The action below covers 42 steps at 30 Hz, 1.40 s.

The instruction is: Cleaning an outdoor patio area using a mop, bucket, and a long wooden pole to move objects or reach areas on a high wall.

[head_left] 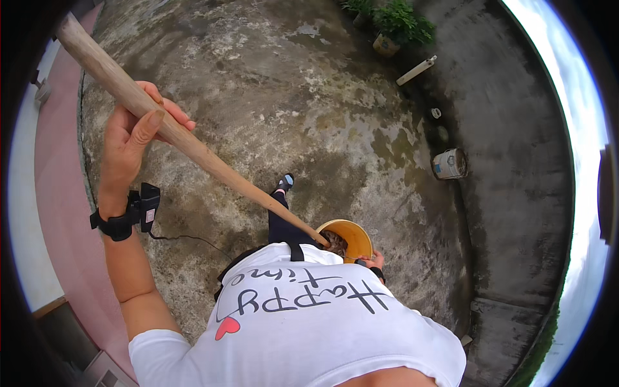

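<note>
A long wooden pole (213, 162) runs from the upper left down to a yellow bucket (359, 238) beside my body. My left hand (140, 121) grips the pole in its upper part, thumb along it and fingers around it; a black device is strapped to that wrist. The pole's lower end reaches into the mouth of the bucket, where brownish material (336, 243) is visible. At the bucket's near right rim is my right hand (375, 260), its fingers closed on the rim or handle; the shirt hides part of the hand and of the bucket.
Weathered concrete ground (242, 96) surrounds my foot (285, 182). A grey wall (512, 159) rises at the right, with a white bucket (449, 164), a white pipe (416, 70) and a potted plant (387, 44) along its base. A pink and white wall (63, 169) stands at the left.
</note>
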{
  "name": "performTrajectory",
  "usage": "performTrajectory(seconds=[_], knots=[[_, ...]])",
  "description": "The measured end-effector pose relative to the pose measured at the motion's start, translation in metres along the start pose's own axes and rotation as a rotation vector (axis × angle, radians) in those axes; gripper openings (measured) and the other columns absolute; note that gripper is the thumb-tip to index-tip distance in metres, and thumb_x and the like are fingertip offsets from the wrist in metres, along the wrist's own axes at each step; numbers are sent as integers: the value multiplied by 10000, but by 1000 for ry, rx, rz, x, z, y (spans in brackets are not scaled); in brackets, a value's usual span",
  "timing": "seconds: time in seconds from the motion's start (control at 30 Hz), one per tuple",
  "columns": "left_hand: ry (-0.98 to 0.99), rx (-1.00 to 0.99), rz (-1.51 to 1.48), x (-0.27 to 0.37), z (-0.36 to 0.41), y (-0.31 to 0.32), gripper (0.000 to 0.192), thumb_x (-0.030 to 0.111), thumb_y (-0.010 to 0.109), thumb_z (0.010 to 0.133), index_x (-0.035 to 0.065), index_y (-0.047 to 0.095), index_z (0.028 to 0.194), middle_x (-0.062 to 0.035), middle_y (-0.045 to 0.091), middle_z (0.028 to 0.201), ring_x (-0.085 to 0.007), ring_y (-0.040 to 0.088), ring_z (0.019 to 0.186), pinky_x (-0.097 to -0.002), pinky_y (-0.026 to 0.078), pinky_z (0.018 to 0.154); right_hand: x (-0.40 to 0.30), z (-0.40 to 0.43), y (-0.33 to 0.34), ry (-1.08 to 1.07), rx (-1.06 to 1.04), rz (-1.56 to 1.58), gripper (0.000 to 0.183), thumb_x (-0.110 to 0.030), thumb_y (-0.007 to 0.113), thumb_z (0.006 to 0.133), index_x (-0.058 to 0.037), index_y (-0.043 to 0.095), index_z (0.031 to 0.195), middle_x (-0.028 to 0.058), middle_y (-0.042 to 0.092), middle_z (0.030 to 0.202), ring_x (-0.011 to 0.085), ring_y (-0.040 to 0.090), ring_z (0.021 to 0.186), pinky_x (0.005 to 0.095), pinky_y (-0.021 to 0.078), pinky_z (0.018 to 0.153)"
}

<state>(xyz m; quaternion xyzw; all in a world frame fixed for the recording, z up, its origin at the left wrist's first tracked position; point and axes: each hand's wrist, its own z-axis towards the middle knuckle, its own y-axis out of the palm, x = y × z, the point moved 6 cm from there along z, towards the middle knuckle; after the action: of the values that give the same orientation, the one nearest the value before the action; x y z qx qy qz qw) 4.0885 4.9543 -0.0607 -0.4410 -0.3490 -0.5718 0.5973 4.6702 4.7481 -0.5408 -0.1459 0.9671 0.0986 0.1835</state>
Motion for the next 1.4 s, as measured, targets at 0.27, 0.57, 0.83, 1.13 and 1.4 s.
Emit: performTrajectory(seconds=[0.27,0.57,0.83,1.13,1.4], knots=[[-157,64,69,-96,195,-7,249,254,438,859,38,387,972,-107,566,821,-193,592,764,-281,506,624,-19,84,187,156,-159,-90,313,-260,440,730,-57,454,969,133,528,845,251,419,577,374,359,511],[-36,-175,112,-171,380,-46,280,240,321,895,7,346,1049,-154,516,935,-283,540,914,-377,425,805,-19,104,372,205,44,293,267,-244,442,766,-68,298,627,58,377,553,174,415,581,359,376,636],[-53,-167,72,-261,586,-70,291,246,335,894,16,348,1071,-159,534,946,-266,555,915,-299,463,740,-55,130,561,76,91,122,251,-213,452,772,-19,313,695,134,413,591,244,429,612,422,390,728],[-14,-177,13,-335,788,-113,248,238,395,875,31,372,1009,-147,547,891,-243,576,856,-347,486,726,-113,149,802,-43,66,0,304,-263,411,784,1,309,672,95,335,495,255,399,508,412,412,594],[-104,8,93,-436,1010,-129,301,289,436,857,27,396,999,-103,575,827,-194,595,767,-284,515,601,-153,229,1019,-115,9,-228,208,-206,451,759,-6,397,776,42,238,466,192,292,419,428,393,544]])
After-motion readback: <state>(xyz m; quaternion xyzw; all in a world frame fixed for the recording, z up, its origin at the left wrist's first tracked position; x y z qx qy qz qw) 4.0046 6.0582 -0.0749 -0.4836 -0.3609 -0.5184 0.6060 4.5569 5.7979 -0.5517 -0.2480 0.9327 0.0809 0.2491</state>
